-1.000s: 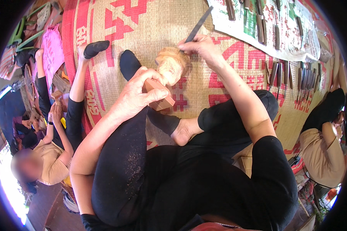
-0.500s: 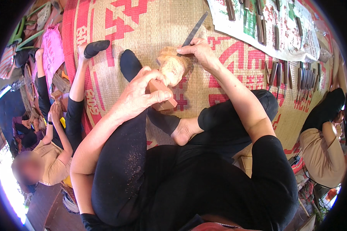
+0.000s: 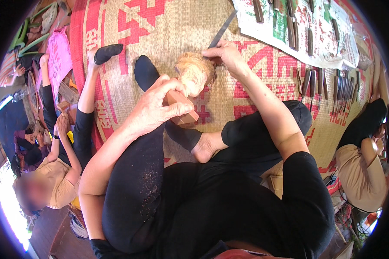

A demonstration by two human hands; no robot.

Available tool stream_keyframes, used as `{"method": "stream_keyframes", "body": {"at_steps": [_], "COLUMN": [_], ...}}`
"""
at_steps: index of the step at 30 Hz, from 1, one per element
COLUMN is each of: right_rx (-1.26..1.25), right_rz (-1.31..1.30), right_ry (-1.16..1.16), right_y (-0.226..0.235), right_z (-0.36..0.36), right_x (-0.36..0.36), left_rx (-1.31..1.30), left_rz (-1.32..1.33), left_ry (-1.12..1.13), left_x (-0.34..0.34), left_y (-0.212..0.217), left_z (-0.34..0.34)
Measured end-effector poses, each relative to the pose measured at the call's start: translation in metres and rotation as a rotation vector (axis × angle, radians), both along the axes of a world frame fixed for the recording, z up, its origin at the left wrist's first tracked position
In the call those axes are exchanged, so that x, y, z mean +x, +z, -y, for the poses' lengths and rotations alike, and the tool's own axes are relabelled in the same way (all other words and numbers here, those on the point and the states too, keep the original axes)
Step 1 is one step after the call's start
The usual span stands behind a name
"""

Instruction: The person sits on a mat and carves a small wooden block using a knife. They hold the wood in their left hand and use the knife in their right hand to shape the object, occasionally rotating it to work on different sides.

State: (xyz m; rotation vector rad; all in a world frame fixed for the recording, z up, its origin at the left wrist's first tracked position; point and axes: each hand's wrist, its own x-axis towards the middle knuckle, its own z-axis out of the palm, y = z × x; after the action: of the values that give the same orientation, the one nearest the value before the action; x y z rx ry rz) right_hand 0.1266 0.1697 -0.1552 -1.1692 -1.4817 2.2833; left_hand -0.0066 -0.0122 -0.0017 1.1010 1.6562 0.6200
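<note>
The right hand (image 3: 227, 56) slid its chisel (image 3: 221, 31) lower on the wood carving (image 3: 193, 75) — grip pinching the blade; left hand (image 3: 153, 110) clamps the square base, open mat (image 3: 168, 26) beyond.

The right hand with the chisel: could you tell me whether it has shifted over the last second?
Yes. The right hand has slid slightly left toward the wooden carving, judged against the red pattern on the woven mat.

Bright, even daylight, glare blown out at lower left, probably a doorway; fisheye rim bends and darkens.

Tan woven mat (image 3: 168, 26) with red geometric pattern; pale wooden carving (image 3: 193, 73).
</note>
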Motion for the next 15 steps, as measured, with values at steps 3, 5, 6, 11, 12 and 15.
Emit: {"method": "stream_keyframes", "body": {"at_steps": [3, 5, 6, 11, 12, 15], "right_rx": [-0.043, -0.067, 0.014, -0.031, -0.043, -0.103], "right_rz": [0.075, 0.022, 0.024, -0.01, 0.045, -0.018], "right_ry": [-0.02, -0.012, -0.004, 0.042, 0.012, -0.057], "right_y": [0.0, -0.003, 0.003, 0.005, 0.006, -0.003], "right_z": [-0.015, -0.016, -0.009, 0.003, -0.004, -0.016], "right_x": [0.004, 0.006, 0.004, 0.0, 0.001, 0.004], "left_rx": [-0.008, -0.022, -0.029, -0.051, -0.054, -0.082], "left_rz": [-0.021, -0.037, -0.041, -0.069, -0.075, -0.061], "left_ry": [-0.016, -0.028, -0.032, -0.09, -0.103, -0.123], "left_x": [0.001, 0.002, 0.002, 0.003, 0.002, 0.002], "left_y": [0.004, 0.008, 0.008, 0.011, 0.011, 0.013], "left_z": [-0.001, -0.003, -0.003, -0.002, -0.002, -0.002]}}
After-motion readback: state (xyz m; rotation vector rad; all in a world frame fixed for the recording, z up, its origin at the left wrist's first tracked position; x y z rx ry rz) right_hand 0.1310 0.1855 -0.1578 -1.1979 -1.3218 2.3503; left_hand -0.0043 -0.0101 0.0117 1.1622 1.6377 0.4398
